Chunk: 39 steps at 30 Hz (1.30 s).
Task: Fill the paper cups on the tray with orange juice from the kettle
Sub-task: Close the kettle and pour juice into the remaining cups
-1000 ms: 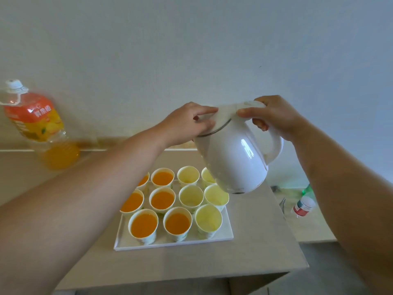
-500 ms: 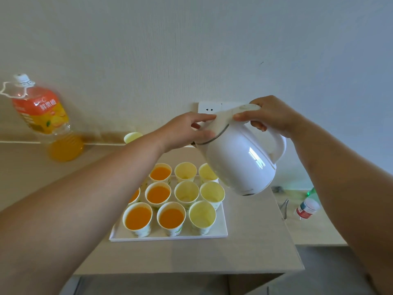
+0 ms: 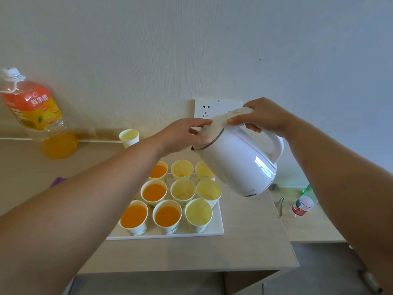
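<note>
Right hand's [image 3: 266,117] fingers clasp glossy kettle's [image 3: 238,165] handle [image 3: 275,144]; left hand's [image 3: 180,137] flat fingers press lid [image 3: 223,120].

Kettle [image 3: 238,165] above the tray [image 3: 219,226] of cups [image 3: 182,189], bottle [image 3: 40,116] far left

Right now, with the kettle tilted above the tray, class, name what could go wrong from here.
1. The kettle is tilted, its spout near the filled cup in the back row; a misaimed pour could overflow it onto the tray.
2. The kettle's body hangs close above the back right empty cup; lowering it may knock that cup over.
3. The left hand rests on the lid; if it slips, juice might gush out.
</note>
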### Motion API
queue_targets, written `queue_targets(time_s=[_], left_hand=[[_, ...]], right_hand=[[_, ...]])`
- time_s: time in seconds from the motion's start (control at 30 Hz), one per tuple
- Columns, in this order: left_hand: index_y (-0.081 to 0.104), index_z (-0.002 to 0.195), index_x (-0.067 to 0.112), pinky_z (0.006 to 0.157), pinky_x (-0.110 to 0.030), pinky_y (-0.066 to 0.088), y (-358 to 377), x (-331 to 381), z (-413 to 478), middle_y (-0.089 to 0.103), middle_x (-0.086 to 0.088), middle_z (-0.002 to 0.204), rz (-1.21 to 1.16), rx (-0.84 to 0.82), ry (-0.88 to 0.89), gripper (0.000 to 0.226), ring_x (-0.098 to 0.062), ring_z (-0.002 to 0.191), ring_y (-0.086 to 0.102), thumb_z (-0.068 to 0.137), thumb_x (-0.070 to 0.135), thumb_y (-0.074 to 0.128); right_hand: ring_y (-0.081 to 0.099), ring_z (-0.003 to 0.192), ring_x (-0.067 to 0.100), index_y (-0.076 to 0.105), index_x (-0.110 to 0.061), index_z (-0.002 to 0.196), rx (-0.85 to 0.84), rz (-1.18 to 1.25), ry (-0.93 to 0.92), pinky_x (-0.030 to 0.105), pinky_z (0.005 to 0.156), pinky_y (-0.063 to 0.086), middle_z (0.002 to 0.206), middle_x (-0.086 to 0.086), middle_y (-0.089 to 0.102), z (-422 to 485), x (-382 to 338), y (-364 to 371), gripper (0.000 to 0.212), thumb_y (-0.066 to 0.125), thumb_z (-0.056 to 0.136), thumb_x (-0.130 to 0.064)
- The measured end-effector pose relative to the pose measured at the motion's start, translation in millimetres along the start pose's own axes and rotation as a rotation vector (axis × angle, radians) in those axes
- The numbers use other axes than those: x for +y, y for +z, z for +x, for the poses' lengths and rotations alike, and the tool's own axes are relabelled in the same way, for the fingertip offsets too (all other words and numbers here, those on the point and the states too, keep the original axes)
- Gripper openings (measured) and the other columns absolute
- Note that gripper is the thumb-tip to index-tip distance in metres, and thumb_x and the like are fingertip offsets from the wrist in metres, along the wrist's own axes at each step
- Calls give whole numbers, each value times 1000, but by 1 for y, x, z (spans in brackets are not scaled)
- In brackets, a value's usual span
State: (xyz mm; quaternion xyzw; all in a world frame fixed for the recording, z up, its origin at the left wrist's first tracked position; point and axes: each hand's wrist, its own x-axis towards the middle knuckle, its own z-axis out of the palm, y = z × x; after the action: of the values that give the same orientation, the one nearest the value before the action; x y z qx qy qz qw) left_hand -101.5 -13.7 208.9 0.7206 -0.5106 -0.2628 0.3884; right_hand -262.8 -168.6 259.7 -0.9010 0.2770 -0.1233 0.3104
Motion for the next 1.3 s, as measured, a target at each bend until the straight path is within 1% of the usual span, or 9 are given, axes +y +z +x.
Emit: queue_targets(time_s=[0.17,0.3,0.4,0.57,0.73,0.9,1.07,1.2,1.3], left_hand=[[49,136,31,64,-3,38,3,-8,-1,55,11,124,-33,-5,17,52,-1,98,54,87,29,67],[49,137,28,72,-6,40,6,-17,-1,56,10,128,-48,-17,38,52,-7,107,55,87,27,66],[50,136,27,72,-3,43,6,-21,-3,57,13,125,-83,-26,47,50,-4,106,56,88,24,66],[50,137,25,79,-10,43,5,-28,-4,58,8,128,-83,-23,55,51,-9,112,57,88,25,66],[51,136,25,79,-9,42,4,-31,-5,59,8,127,-91,-19,53,50,-9,112,57,88,24,66],[51,136,25,82,-11,41,3,-33,-4,59,8,128,-83,-16,55,51,-10,114,57,87,25,66],[50,137,27,80,-10,42,2,-31,-3,59,8,128,-85,-21,57,52,-9,113,57,87,25,66],[50,136,28,80,-9,39,0,-26,-3,58,9,129,-80,-23,61,52,-9,113,56,87,26,66],[50,136,30,80,-9,38,0,-24,-4,57,10,129,-59,-24,66,51,-8,113,56,87,28,66]], right_hand=[[39,45,13,50,-8,60,-11,-13,7,29,59,33,49,5,47,1,-2,3,43,74,74,-41],[39,43,12,49,-10,58,-24,-51,4,28,58,33,47,4,47,4,-1,8,44,74,74,-42],[39,43,13,48,-11,56,-32,-44,2,29,58,34,46,3,47,6,-2,10,45,75,73,-42],[42,43,12,50,-12,56,-45,-64,0,29,59,36,48,4,50,10,-4,14,43,75,73,-43],[40,42,13,48,-13,55,-51,-64,7,28,57,35,47,4,48,11,-7,17,44,76,73,-42],[41,43,14,49,-13,56,-53,-81,11,29,58,35,49,5,49,11,-9,17,44,75,73,-44],[40,43,14,48,-12,57,-51,-69,11,28,57,35,49,5,49,8,-11,14,44,75,73,-43],[42,45,15,52,-10,61,-47,-89,7,29,59,36,54,10,51,6,-15,9,42,74,75,-43],[41,45,15,51,-10,61,-40,-91,9,29,58,35,55,11,51,4,-16,7,42,74,75,-42]])
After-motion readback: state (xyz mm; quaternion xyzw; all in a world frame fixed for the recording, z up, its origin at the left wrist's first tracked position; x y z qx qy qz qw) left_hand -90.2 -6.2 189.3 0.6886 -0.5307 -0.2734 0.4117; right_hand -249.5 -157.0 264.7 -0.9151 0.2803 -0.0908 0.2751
